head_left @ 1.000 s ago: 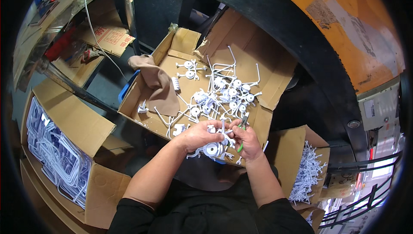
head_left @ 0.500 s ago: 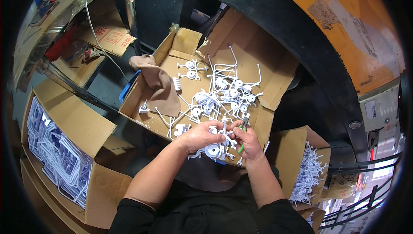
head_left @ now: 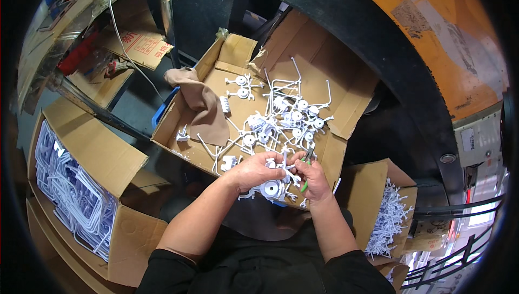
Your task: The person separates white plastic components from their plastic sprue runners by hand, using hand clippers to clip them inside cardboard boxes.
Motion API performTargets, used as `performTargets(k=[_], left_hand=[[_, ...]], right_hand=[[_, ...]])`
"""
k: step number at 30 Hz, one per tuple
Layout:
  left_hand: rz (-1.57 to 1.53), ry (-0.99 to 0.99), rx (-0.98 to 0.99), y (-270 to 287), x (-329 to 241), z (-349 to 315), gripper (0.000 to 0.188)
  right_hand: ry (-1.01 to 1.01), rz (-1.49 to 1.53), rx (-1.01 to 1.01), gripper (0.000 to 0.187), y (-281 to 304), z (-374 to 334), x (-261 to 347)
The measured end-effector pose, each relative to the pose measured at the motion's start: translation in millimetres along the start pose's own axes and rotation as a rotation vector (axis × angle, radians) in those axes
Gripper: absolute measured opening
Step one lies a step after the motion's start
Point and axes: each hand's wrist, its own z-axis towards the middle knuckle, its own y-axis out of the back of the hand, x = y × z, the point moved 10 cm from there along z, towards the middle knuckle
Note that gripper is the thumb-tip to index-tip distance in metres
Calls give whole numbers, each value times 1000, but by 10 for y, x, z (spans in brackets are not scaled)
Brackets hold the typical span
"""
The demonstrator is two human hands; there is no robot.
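Both of my hands work close together over the near edge of a shallow cardboard box (head_left: 218, 72). My left hand (head_left: 256, 171) is closed on a branched white plastic part (head_left: 287, 168). Green-handled pliers (head_left: 304, 186) lie in my right hand (head_left: 315, 180), jaws pointing away from me. The fingertips of that hand also touch the white part, so its exact grip is partly hidden. Just under the hands sits a round white piece (head_left: 270, 188). Beyond them lies a tangled pile of white plastic parts (head_left: 265, 129), with discs and thin rods.
A brown cloth (head_left: 203, 107) drapes over the box's left side. At the left, a carton (head_left: 130, 240) holds bent white rods (head_left: 75, 199). Small white pieces (head_left: 388, 221) fill another carton (head_left: 352, 199) at the right. A curved black machine frame (head_left: 400, 58) stands behind.
The whole view has shifted slightly, with the scene a few pixels to the right. Both hands keep practically the same pose on the white part and the pliers.
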Motion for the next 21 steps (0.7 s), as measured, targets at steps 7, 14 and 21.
performTargets(k=[7, 14, 21], left_hand=[[10, 1, -10, 10, 11, 8, 32], [90, 14, -30, 23, 37, 31, 32], [138, 11, -49, 37, 29, 20, 32]], right_hand=[[-15, 29, 42, 11, 61, 32, -51], [2, 25, 25, 11, 121, 38, -76], [-4, 26, 3, 10, 121, 38, -98]])
